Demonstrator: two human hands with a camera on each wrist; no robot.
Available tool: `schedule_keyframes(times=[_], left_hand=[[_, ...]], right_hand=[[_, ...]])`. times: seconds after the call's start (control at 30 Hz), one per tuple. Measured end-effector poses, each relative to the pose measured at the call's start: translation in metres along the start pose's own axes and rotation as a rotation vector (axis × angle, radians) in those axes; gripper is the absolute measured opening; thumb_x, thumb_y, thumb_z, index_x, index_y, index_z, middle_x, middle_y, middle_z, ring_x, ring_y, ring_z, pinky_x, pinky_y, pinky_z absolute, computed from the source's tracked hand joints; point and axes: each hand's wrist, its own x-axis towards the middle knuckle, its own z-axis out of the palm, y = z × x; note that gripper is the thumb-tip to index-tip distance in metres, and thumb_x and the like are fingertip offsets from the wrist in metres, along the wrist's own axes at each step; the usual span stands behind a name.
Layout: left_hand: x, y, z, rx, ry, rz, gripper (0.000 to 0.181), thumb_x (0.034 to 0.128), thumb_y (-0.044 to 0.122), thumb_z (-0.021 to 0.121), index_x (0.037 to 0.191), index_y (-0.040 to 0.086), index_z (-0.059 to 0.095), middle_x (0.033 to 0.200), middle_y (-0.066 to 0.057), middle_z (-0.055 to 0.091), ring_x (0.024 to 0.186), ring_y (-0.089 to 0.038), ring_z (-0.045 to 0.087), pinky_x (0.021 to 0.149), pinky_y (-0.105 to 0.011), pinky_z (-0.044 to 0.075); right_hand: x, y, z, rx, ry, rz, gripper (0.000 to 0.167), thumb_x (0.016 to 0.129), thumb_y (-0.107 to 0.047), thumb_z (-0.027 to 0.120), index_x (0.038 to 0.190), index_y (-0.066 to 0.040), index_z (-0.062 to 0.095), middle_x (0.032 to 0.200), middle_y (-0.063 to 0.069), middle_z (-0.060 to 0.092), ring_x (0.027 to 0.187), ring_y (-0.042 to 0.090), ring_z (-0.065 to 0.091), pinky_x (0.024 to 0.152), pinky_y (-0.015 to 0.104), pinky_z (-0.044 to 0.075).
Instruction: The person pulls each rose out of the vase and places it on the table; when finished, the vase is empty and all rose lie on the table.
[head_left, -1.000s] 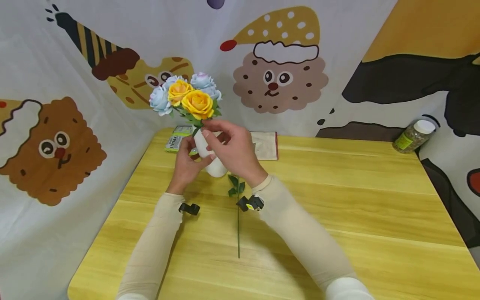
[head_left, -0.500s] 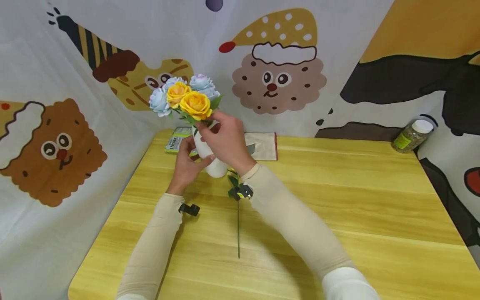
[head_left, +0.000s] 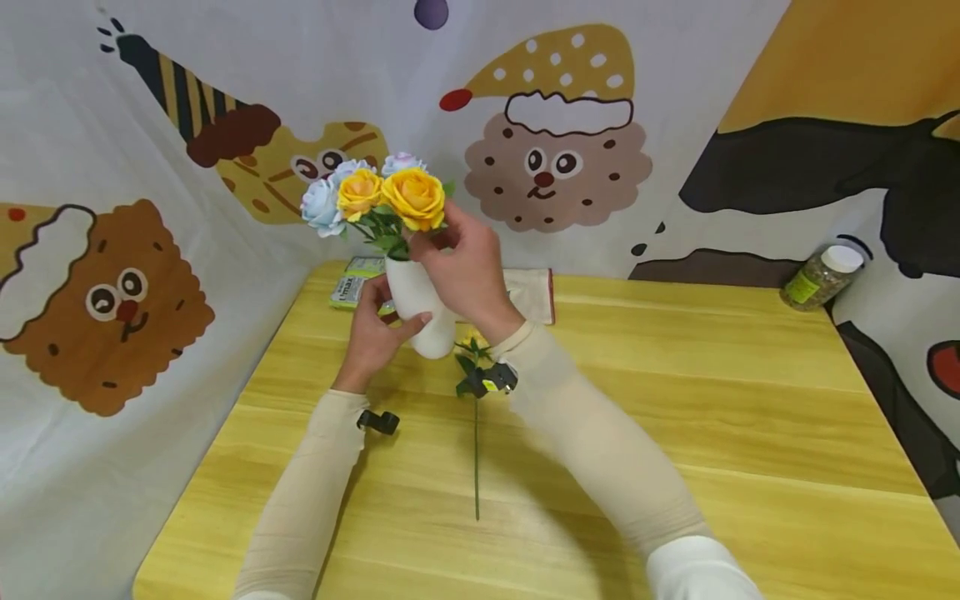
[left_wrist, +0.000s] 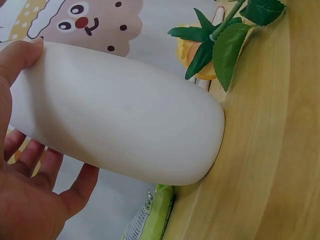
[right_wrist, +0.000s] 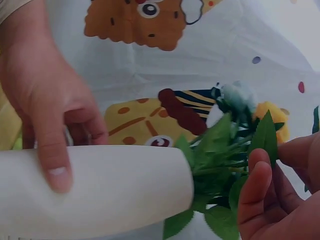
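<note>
A white vase [head_left: 422,312] stands on the table, holding light blue roses [head_left: 322,207] and yellow roses. My left hand [head_left: 375,333] grips the vase's side, thumb in front and fingers behind, also plain in the left wrist view. Just under the bloom of the front yellow rose [head_left: 414,200], my right hand [head_left: 471,271] pinches its stem; the thumb and bent fingers show among green leaves [right_wrist: 220,150] in the right wrist view. The stems inside the vase are hidden. Another yellow rose [head_left: 477,458] lies on the table, its bloom partly covered by my right wrist.
Behind the vase lies a green and white packet [head_left: 348,287]. A beige cloth with a red edge [head_left: 536,296] is at the back, partly behind my right hand. A white-lidded jar [head_left: 821,279] stands at the table's back right corner. A printed curtain [head_left: 420,83] hangs behind.
My right hand dips toward the vase mouth, then shifts up and right beneath the front yellow rose. That bloom now sits farther right, covering some blue ones. My left hand stays on the vase.
</note>
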Motion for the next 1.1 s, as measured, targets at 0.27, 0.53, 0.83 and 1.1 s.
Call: schedule_keyframes(times=[0.27,0.53,0.83,1.1], left_hand=[[-0.001,0.001,-0.002,-0.010,0.000,0.022,0.079,0.0857,0.025,0.090,0.150,0.014,0.045,0.140,-0.008,0.054,0.120,-0.020,0.053,0.103,-0.051,0.049],[-0.002,-0.002,-0.001,-0.020,-0.004,0.050,0.078,0.0857,0.021,0.089,0.150,0.012,0.046,0.139,-0.009,0.054,0.119,-0.020,0.053,0.101,-0.048,0.052],[-0.002,-0.001,-0.001,-0.013,-0.007,0.035,0.080,0.0855,0.023,0.090,0.150,0.010,0.044,0.138,-0.012,0.054,0.121,-0.021,0.053,0.103,-0.048,0.050],[-0.001,-0.001,-0.002,-0.014,-0.012,0.028,0.080,0.0856,0.024,0.090,0.150,0.009,0.044,0.138,-0.012,0.054,0.120,-0.022,0.053,0.103,-0.050,0.050]], right_hand=[[0.004,-0.011,-0.012,0.099,0.086,-0.051,0.027,0.100,-0.018,0.075,0.124,-0.008,0.074,0.100,0.009,0.077,0.079,0.017,0.069,0.069,0.032,0.059],[0.004,-0.019,-0.027,0.187,0.161,-0.133,0.025,0.101,-0.012,0.072,0.123,0.000,0.071,0.107,0.013,0.079,0.075,0.024,0.070,0.064,0.031,0.057],[0.004,-0.018,-0.051,0.283,0.253,-0.277,0.022,0.103,-0.006,0.067,0.123,0.003,0.062,0.105,0.016,0.079,0.064,0.018,0.067,0.052,0.026,0.051],[0.003,-0.016,-0.075,0.392,0.459,-0.326,0.017,0.103,-0.004,0.066,0.119,-0.003,0.064,0.095,0.006,0.080,0.050,0.017,0.062,0.048,0.025,0.050]])
